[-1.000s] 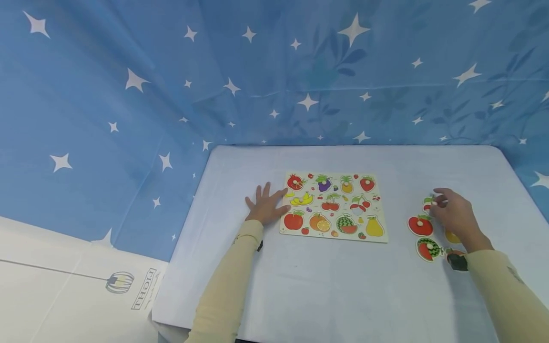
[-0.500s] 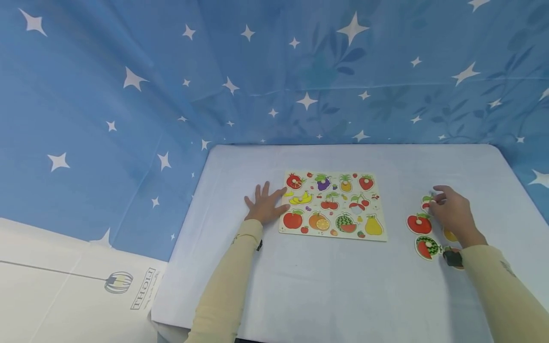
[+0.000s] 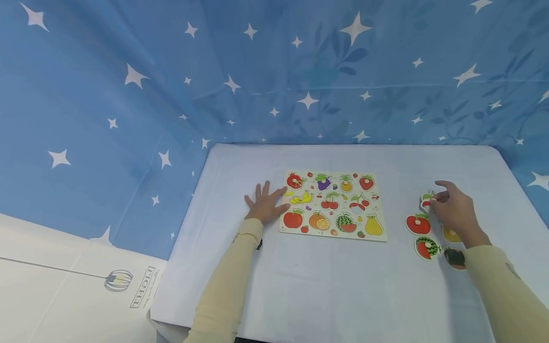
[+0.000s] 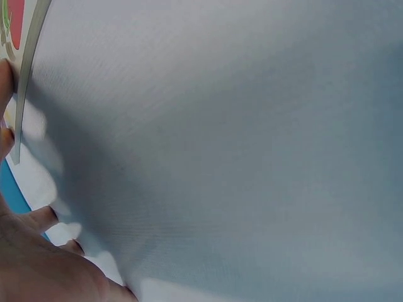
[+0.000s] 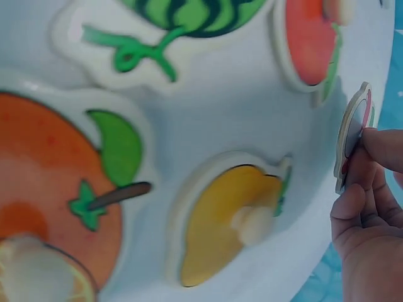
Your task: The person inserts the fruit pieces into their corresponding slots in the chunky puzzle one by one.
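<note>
A wooden fruit puzzle board (image 3: 316, 229) lies flat on the white table. My left hand (image 3: 263, 206) rests at its left edge with fingers spread, thumb and forefinger touching the board. In the left wrist view, the board's edge (image 4: 25, 82) is beside the fingers. On the right, my right hand (image 3: 455, 212) pinches a small red-and-white fruit puzzle piece (image 3: 426, 202) with green leaves. The right wrist view has that fruit puzzle piece (image 5: 354, 126) tilted up on edge; its printed face is largely turned away, so the fruit's kind is unclear.
Around the right hand lie a red apple piece (image 3: 418, 224), a watermelon piece (image 3: 426, 247), a yellow fruit piece (image 5: 220, 220) and an orange piece (image 5: 56, 145), with knobs. A blue star-patterned curtain (image 3: 274, 71) hangs behind the table (image 3: 326, 286).
My right hand has lifted slightly and tilted the red-and-white fruit puzzle piece upright. The left hand and the board have stayed in place.
</note>
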{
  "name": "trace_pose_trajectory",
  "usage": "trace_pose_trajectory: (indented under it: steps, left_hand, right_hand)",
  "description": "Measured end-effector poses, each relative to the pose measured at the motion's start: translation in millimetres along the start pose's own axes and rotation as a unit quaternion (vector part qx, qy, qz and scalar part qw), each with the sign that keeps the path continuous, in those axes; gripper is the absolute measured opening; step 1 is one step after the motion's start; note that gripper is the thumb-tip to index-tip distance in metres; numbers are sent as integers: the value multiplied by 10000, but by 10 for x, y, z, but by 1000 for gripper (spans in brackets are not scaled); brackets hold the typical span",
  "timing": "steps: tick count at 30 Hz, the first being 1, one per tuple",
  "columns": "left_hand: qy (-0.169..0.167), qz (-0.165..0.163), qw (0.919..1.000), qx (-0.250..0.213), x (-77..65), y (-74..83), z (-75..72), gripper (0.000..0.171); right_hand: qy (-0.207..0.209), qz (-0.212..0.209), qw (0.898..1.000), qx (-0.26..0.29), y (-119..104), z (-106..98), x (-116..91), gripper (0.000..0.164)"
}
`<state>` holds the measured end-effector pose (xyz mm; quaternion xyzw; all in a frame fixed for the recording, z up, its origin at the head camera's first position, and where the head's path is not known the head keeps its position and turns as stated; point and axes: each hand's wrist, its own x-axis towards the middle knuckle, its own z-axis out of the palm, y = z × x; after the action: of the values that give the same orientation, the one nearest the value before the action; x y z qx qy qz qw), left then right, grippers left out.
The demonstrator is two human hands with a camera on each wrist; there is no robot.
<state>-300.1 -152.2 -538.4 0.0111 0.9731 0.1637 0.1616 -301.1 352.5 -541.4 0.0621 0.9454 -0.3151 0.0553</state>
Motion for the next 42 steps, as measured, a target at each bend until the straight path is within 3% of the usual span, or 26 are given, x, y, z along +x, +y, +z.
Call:
trace_pose_trajectory:
  steps: [9,20,31,42]
  left_hand:
    - [-30,23,10000,-65,-2,-27,10,67]
    - [21,114,9998,-130,59,-83,53,68]
    - [-23,96,9999,-110,18,-36,7,67]
    - [39,46,10000,-61,19,-8,0,68]
  right_hand:
    - [222,-455,9986,183,-222,35,-17,63]
    - [71,-530,9981,304,-563,317,3,60]
    - [-25,-995,9943,376,-867,606,24,54]
    - [-356,-942,9940,427,-1187,756,-34,53]
